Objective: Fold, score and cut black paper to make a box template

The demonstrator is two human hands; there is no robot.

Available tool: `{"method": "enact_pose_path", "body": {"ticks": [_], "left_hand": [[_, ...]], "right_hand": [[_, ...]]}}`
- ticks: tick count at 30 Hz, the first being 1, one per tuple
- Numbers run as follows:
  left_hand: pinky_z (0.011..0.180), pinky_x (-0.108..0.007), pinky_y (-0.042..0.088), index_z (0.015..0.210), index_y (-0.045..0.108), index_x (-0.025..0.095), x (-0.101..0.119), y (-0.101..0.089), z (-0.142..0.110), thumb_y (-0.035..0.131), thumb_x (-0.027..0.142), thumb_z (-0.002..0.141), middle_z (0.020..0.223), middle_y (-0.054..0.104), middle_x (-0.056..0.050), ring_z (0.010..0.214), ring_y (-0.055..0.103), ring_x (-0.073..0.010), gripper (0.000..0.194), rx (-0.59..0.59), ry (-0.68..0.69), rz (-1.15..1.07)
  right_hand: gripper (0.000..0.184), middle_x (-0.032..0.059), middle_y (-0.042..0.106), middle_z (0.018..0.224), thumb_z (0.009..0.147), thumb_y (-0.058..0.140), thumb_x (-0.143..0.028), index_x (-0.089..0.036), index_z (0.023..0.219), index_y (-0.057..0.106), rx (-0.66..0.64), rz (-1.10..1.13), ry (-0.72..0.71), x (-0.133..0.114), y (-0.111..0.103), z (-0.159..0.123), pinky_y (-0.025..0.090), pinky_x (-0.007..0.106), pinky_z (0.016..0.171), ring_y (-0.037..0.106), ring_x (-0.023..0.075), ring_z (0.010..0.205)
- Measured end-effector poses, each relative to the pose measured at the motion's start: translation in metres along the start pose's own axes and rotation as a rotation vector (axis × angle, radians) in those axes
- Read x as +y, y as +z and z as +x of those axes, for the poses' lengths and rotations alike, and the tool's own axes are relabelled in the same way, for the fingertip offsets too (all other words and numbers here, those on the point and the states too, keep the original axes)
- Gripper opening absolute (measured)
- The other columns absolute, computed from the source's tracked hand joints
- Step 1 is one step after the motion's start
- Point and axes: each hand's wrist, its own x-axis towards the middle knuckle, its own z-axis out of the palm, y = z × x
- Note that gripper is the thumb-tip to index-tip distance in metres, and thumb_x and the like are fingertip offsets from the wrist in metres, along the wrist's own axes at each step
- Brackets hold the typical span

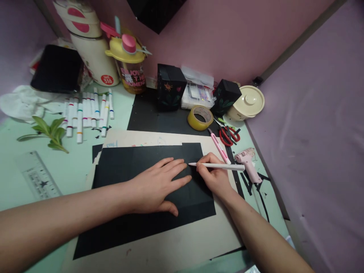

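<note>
A large sheet of black paper lies on a beige board on the table. Spread flat over the middle of the sheet, my left hand presses on it with fingers apart. My right hand is closed around a white pencil-like pen, its pointed tip at the black paper just right of my left fingertips. Whether the tip touches the sheet I cannot tell. Close beyond my right hand lies a pink craft knife.
Red-handled scissors, a roll of yellow tape and a pink glue gun lie at the right. Small black boxes stand behind. Several markers, a leafy sprig and a clear ruler are at the left. A yellow-lidded cup stands at the back.
</note>
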Motion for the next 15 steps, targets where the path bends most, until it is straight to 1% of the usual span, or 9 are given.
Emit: {"method": "enact_pose_path", "body": {"ticks": [4, 8, 15], "left_hand": [[0.115, -0.054, 0.023, 0.144, 0.046, 0.016, 0.0001, 0.0002, -0.0004, 0.06, 0.071, 0.079, 0.149, 0.041, -0.023, 0.14, 0.034, -0.04, 0.085, 0.021, 0.004, -0.019], [0.116, -0.053, 0.022, 0.143, 0.047, 0.017, 0.0004, -0.0004, -0.0004, 0.061, 0.07, 0.079, 0.15, 0.041, -0.022, 0.14, 0.034, -0.0391, 0.085, 0.017, -0.002, -0.033], [0.115, -0.053, 0.023, 0.145, 0.045, 0.018, -0.0002, 0.0006, -0.0005, 0.058, 0.072, 0.08, 0.151, 0.039, -0.022, 0.141, 0.033, -0.0394, 0.086, 0.008, 0.0, -0.011]], "right_hand": [[0.015, -0.003, 0.057, 0.065, 0.086, 0.058, -0.024, -0.023, 0.072, 0.053, 0.04, -0.023, -0.012, 0.0, 0.0005, 0.0006, 0.041, 0.027, 0.058, 0.053, 0.014, 0.062], [0.018, -0.0038, 0.054, 0.064, 0.086, 0.058, -0.024, -0.023, 0.07, 0.05, 0.08, -0.035, -0.016, -0.0005, 0.0003, 0.0004, 0.04, 0.027, 0.058, 0.051, 0.0138, 0.06], [0.019, -0.0043, 0.052, 0.063, 0.086, 0.057, -0.023, -0.023, 0.07, 0.049, 0.079, -0.035, -0.014, 0.0004, 0.0003, 0.0002, 0.039, 0.027, 0.057, 0.049, 0.0132, 0.06]]}}
